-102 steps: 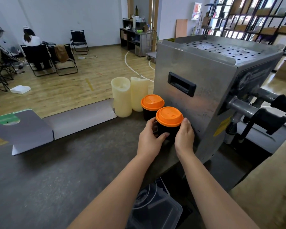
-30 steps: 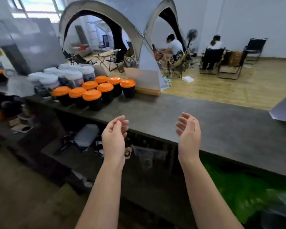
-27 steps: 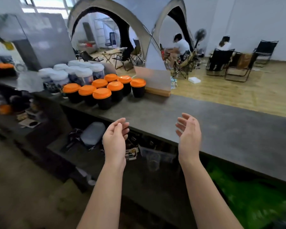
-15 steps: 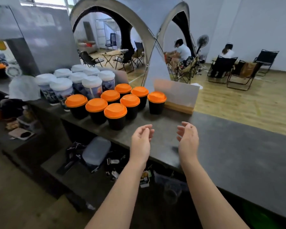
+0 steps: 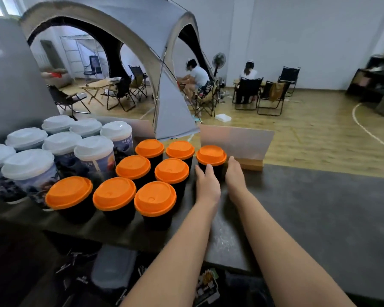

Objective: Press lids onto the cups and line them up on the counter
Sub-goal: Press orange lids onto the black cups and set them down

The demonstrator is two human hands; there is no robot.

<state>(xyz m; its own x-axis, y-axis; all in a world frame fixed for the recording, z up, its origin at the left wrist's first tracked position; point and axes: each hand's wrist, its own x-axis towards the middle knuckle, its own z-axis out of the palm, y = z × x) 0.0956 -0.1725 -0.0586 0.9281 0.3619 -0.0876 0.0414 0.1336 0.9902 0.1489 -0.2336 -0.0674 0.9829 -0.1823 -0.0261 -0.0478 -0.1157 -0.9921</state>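
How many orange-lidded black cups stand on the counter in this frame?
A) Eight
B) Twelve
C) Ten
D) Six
A: three along the near edge, two in the middle and three at the back, the last being the orange-lidded cup that the left hand and right hand flank.

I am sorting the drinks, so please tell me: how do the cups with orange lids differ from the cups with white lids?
The orange-lidded cups are short with plain black walls; the white-lidded cups are taller with printed pictures. The orange-lidded ones stand to the right, nearer both hands; the white-lidded ones stand left. All are lidded and upright.
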